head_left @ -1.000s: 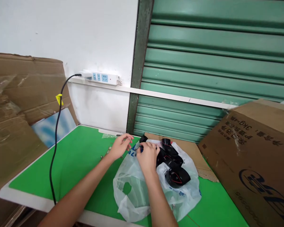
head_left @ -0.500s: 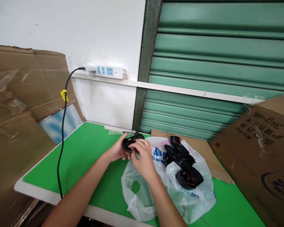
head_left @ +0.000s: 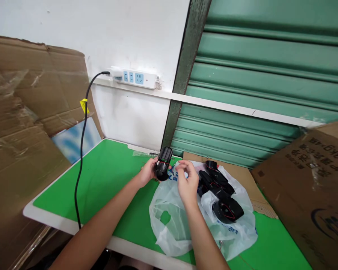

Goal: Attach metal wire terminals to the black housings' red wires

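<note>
My left hand (head_left: pixel 148 172) is closed round a glossy black device (head_left: pixel 163 164) with a thin red line, held up above the green table. Just right of it, my right hand (head_left: pixel 187 179) is raised over the white plastic bag (head_left: pixel 169 236), its fingers bent and thumb near the fingertips; whether something small is between them cannot be made out. Several similar black parts with red trim (head_left: pixel 228 209) lie on the bag, right of my right hand. Clear plastic wrap (head_left: pixel 142 153) lies at the table's back edge.
A black cable (head_left: pixel 81 161) hangs from the power strip (head_left: pixel 142 78) on the wall, crossing the left side of the green table (head_left: pixel 73 191). Cardboard stands at left (head_left: pixel 19 150), and a large carton (head_left: pixel 307 187) leans at right. Flat cardboard (head_left: pixel 243 180) lies behind the bag.
The black device has been turned more upright in my left hand. My right hand has come off it and moved right. The camera view has shifted slightly.
</note>
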`<action>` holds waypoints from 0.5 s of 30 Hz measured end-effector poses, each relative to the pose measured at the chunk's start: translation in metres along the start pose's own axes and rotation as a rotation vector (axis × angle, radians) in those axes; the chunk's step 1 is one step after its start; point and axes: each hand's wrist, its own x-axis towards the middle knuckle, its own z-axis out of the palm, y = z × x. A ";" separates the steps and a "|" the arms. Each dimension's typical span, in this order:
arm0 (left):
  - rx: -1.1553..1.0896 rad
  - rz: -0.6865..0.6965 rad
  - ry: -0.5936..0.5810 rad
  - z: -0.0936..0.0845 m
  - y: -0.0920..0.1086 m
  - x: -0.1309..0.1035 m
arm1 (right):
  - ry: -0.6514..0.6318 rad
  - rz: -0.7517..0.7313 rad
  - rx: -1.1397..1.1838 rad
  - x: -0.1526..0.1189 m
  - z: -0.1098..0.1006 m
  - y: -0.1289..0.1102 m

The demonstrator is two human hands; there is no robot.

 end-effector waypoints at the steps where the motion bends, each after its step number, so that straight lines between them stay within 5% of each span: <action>1: 0.005 0.029 0.002 0.001 -0.002 0.001 | 0.006 0.043 0.020 0.001 0.001 0.001; 9: 0.134 0.031 0.055 0.008 -0.010 0.000 | -0.017 0.247 0.163 0.005 0.006 0.005; 15: 0.179 0.055 0.020 0.018 -0.016 -0.003 | 0.060 0.244 0.124 0.003 0.003 0.006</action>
